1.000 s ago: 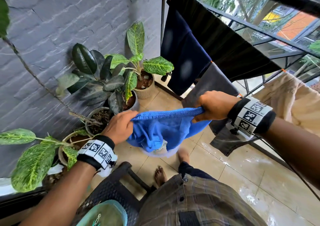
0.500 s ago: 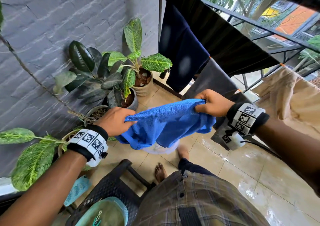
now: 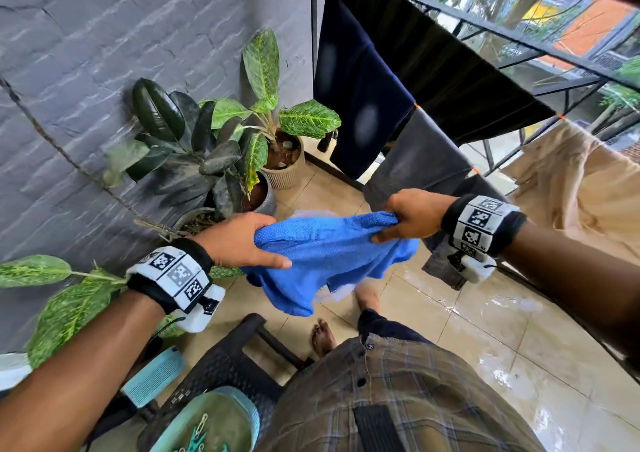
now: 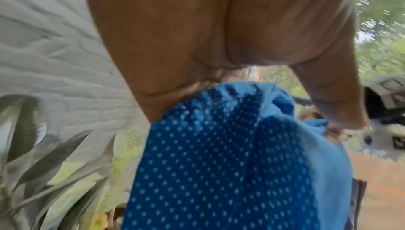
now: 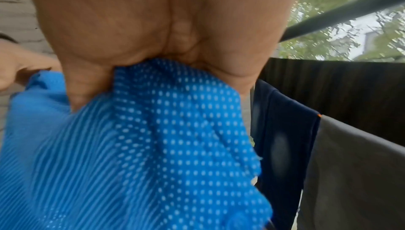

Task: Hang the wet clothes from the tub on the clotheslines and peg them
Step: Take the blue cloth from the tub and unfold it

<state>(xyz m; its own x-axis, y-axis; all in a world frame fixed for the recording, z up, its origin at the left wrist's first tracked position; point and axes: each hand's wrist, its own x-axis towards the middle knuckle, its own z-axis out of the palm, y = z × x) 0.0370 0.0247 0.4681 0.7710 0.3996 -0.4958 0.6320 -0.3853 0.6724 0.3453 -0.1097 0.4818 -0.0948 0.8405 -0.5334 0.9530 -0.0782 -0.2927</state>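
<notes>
I count four garments on the lines: navy cloth (image 3: 356, 81), black cloth (image 3: 450, 67), grey cloth (image 3: 412, 161) and beige cloth (image 3: 571, 188). One blue cloth (image 3: 325, 261) hangs between my two hands. Three plant pots stand far left.

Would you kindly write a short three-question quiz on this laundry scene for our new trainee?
1. True or false: both hands grip the blue cloth.
2. Which garment hangs nearest the right hand: A) navy, B) grey, C) beige?
3. Fill in: the pegs lie in a ____ tub.

Key: 1 true, as the left hand grips it too; 2 B, the grey garment; 3 green, the tub on the chair.
</notes>
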